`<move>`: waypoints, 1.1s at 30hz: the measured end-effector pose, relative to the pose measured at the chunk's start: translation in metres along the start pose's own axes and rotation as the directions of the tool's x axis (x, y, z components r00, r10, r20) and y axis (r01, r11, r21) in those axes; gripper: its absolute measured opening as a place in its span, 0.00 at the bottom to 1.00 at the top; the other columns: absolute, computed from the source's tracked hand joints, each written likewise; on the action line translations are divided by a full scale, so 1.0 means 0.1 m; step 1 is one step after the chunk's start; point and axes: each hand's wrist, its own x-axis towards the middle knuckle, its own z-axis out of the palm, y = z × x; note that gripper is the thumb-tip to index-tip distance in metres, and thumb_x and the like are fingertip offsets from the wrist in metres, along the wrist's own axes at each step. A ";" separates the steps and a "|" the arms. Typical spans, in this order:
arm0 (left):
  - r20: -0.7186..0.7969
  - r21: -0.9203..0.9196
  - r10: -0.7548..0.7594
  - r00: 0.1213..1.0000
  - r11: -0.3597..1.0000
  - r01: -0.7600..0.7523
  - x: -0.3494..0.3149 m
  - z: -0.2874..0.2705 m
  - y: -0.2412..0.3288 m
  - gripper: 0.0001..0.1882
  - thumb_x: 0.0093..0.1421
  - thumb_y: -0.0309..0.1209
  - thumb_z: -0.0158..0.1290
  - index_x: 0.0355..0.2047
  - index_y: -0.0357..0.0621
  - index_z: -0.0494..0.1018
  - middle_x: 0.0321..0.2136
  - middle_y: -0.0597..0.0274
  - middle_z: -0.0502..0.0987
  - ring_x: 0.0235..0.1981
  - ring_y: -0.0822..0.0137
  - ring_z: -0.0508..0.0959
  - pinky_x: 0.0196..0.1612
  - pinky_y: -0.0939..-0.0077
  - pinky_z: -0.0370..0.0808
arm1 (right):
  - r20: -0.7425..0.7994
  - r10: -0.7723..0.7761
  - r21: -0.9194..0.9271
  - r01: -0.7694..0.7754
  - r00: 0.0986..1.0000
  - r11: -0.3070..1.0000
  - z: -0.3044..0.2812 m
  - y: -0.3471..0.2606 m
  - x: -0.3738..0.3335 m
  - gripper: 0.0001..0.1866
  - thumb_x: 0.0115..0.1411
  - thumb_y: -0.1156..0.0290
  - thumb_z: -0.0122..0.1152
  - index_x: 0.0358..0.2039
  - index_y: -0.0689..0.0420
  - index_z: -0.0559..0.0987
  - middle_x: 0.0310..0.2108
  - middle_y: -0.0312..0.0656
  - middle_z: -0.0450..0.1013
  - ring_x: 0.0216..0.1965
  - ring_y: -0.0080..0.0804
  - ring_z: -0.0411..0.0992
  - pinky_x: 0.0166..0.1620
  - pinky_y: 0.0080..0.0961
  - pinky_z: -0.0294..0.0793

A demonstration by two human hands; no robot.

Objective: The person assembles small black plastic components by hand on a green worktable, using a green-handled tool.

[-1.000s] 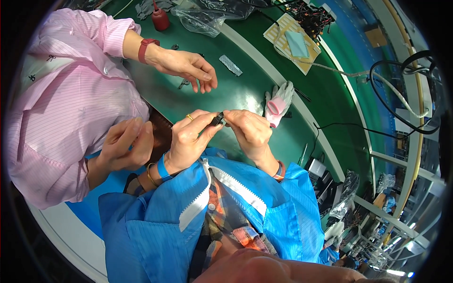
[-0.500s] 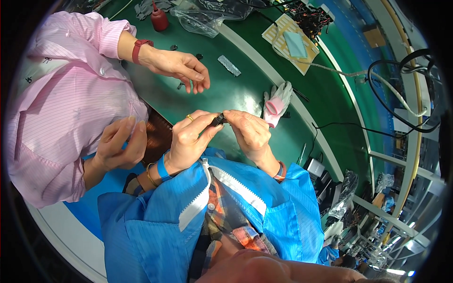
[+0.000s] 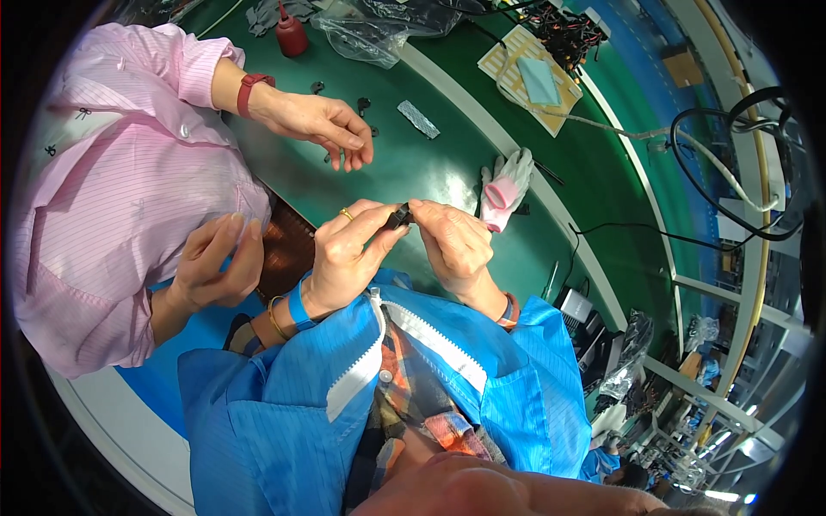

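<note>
Left hand (image 3: 340, 251) pinches a small black part (image 3: 398, 217); right hand (image 3: 458, 245) pinches its right end; a green table (image 3: 409, 170) lies beyond.

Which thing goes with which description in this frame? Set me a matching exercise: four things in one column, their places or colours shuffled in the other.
Column one
1. small black part
2. bottle
3. whitish glove
4. flat strip

Column two
A. red, with a pointed tip
B. silvery, lying on the green table
C. at the fingertips, between the left hand and right hand
D. pink at its cuff end

Pairs: 1-C; 2-A; 3-D; 4-B
</note>
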 end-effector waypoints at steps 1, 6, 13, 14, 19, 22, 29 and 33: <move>-0.004 0.007 0.014 1.000 1.000 -0.014 0.00 0.00 0.00 0.12 0.46 0.16 0.56 0.34 0.32 0.74 0.28 0.56 0.76 0.23 0.67 0.73 0.27 0.79 0.71 | 0.004 -0.008 -0.010 0.008 1.000 1.000 0.00 -0.01 0.01 0.12 0.44 0.83 0.59 0.33 0.66 0.76 0.27 0.44 0.74 0.23 0.30 0.72 0.26 0.19 0.71; -0.012 0.029 0.034 0.999 0.999 -0.034 -0.01 0.01 -0.01 0.14 0.45 0.15 0.56 0.34 0.34 0.74 0.27 0.58 0.75 0.22 0.67 0.72 0.25 0.78 0.70 | 0.029 -0.033 -0.054 0.035 0.999 0.998 -0.01 -0.02 0.01 0.12 0.44 0.83 0.59 0.33 0.66 0.75 0.27 0.44 0.74 0.22 0.30 0.71 0.25 0.19 0.71; 0.066 0.021 -0.021 0.998 1.000 0.020 -0.03 -0.04 -0.05 0.13 0.44 0.15 0.57 0.33 0.33 0.74 0.27 0.58 0.76 0.21 0.68 0.71 0.25 0.79 0.70 | 0.126 0.041 0.110 -0.055 0.991 0.992 -0.08 0.06 0.02 0.10 0.45 0.82 0.59 0.32 0.63 0.76 0.27 0.42 0.74 0.21 0.29 0.70 0.24 0.18 0.69; 0.068 0.019 -0.022 0.997 1.000 0.021 -0.03 -0.04 -0.05 0.13 0.44 0.15 0.57 0.33 0.33 0.74 0.27 0.58 0.76 0.21 0.68 0.71 0.25 0.79 0.70 | 0.127 0.044 0.109 -0.058 0.991 0.992 -0.10 0.07 0.02 0.10 0.45 0.82 0.59 0.32 0.63 0.76 0.27 0.42 0.74 0.21 0.29 0.70 0.24 0.18 0.69; 0.093 -0.042 0.062 0.994 0.997 -0.058 -0.02 -0.03 -0.05 0.13 0.44 0.15 0.57 0.33 0.33 0.74 0.27 0.57 0.76 0.21 0.69 0.71 0.24 0.80 0.69 | 0.376 0.302 0.454 -0.459 0.876 0.764 -0.22 0.13 0.08 0.07 0.46 0.82 0.62 0.28 0.64 0.77 0.26 0.44 0.75 0.21 0.29 0.71 0.25 0.17 0.70; 0.093 -0.031 0.078 0.993 0.997 -0.075 0.00 -0.05 -0.02 0.12 0.44 0.15 0.57 0.32 0.33 0.74 0.27 0.57 0.76 0.21 0.69 0.71 0.24 0.80 0.69 | 0.343 0.187 0.424 -0.329 0.921 0.844 -0.24 0.13 0.13 0.06 0.46 0.81 0.62 0.28 0.63 0.77 0.26 0.43 0.74 0.20 0.28 0.70 0.24 0.17 0.69; 0.110 -0.021 0.022 0.994 1.000 -0.020 0.01 -0.05 -0.05 0.12 0.44 0.14 0.57 0.32 0.32 0.74 0.27 0.58 0.76 0.20 0.70 0.70 0.23 0.81 0.67 | 0.257 0.014 0.182 -0.062 0.966 0.981 -0.22 0.13 0.11 0.05 0.48 0.79 0.60 0.27 0.60 0.75 0.28 0.37 0.74 0.23 0.28 0.69 0.26 0.19 0.69; 0.124 -0.031 -0.035 0.992 0.999 0.039 -0.02 -0.08 -0.07 0.12 0.44 0.15 0.56 0.32 0.33 0.74 0.27 0.59 0.75 0.19 0.71 0.68 0.22 0.82 0.66 | 0.276 -0.026 0.018 0.022 0.961 1.000 -0.18 0.10 0.06 0.05 0.47 0.78 0.61 0.26 0.60 0.75 0.29 0.36 0.74 0.22 0.28 0.68 0.26 0.20 0.69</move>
